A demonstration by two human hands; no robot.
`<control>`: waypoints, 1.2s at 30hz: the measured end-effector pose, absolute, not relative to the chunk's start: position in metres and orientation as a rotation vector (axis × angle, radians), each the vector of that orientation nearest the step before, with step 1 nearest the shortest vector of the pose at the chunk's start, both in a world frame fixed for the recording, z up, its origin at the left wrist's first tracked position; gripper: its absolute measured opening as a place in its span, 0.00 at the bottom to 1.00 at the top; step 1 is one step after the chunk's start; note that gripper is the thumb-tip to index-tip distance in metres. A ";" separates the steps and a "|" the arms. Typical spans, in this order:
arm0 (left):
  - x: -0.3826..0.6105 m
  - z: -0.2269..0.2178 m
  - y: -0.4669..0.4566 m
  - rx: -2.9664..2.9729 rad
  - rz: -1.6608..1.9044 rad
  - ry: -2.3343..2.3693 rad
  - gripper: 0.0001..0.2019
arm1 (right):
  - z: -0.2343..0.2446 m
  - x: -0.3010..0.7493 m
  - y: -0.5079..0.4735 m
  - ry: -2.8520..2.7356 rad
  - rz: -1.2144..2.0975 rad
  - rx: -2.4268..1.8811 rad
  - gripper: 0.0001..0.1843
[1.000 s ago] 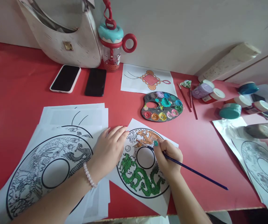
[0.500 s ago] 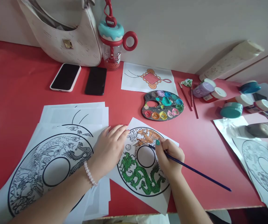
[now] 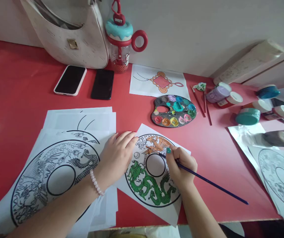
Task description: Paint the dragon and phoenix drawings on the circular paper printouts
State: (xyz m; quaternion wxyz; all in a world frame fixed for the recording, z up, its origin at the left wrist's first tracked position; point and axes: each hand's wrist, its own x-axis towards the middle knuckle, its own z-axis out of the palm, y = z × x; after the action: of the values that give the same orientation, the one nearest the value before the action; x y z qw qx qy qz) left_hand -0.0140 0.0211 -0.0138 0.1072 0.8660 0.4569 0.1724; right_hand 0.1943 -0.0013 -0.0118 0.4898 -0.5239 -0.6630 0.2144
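My right hand (image 3: pixel 182 165) pinches a dark blue paintbrush (image 3: pixel 213 183), its tip on the orange bird of a printed sheet (image 3: pixel 166 213). That sheet has a round design with a green painted dragon (image 3: pixel 154 185) in the lower half and the partly orange phoenix (image 3: pixel 158 142) above. My left hand (image 3: pixel 118 157) lies flat, fingers stretched, over the sheet's left edge and the neighbouring papers. Under my left forearm is a stack of sheets, topped by an unpainted dragon-and-phoenix print (image 3: pixel 40 162). Beyond my hands sits a paint palette (image 3: pixel 160 123) with several colours.
Behind the palette lies a knot drawing (image 3: pixel 139 87). Two phones (image 3: pixel 70 81), a handbag (image 3: pixel 82 49) and a red-handled cup (image 3: pixel 119 53) stand at the back left. Several paint jars (image 3: pixel 248 116), thin brushes (image 3: pixel 198 102) and another print (image 3: pixel 279 172) are on the right.
The brush tip has shifted slightly along the orange bird. My left hand stays flat in place. The whole view has moved a little.
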 end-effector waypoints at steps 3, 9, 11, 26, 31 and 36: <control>-0.014 -0.014 0.021 2.554 0.492 1.342 0.21 | -0.011 0.194 0.000 -1.599 0.541 -1.239 0.21; -0.014 -0.011 0.022 2.546 0.523 1.344 0.21 | -0.013 0.193 0.000 -1.650 0.550 -1.245 0.20; -0.014 -0.011 0.022 2.545 0.507 1.343 0.20 | -0.014 0.194 0.000 -1.652 0.553 -1.254 0.20; -0.014 -0.012 0.021 2.566 0.511 1.351 0.21 | -0.006 0.188 0.000 -1.590 0.552 -1.277 0.21; -0.014 -0.012 0.021 2.555 0.508 1.350 0.21 | -0.005 0.187 0.001 -1.596 0.535 -1.290 0.21; -0.014 -0.012 0.022 2.548 0.516 1.346 0.21 | -0.006 0.189 0.000 -1.614 0.512 -1.306 0.21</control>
State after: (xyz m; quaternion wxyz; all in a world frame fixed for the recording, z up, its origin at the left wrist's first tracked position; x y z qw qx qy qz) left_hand -0.0138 0.0215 -0.0119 0.1069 0.8655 0.4570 0.1751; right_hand 0.1887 -0.0001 -0.0062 0.4810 -0.5355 -0.6617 0.2099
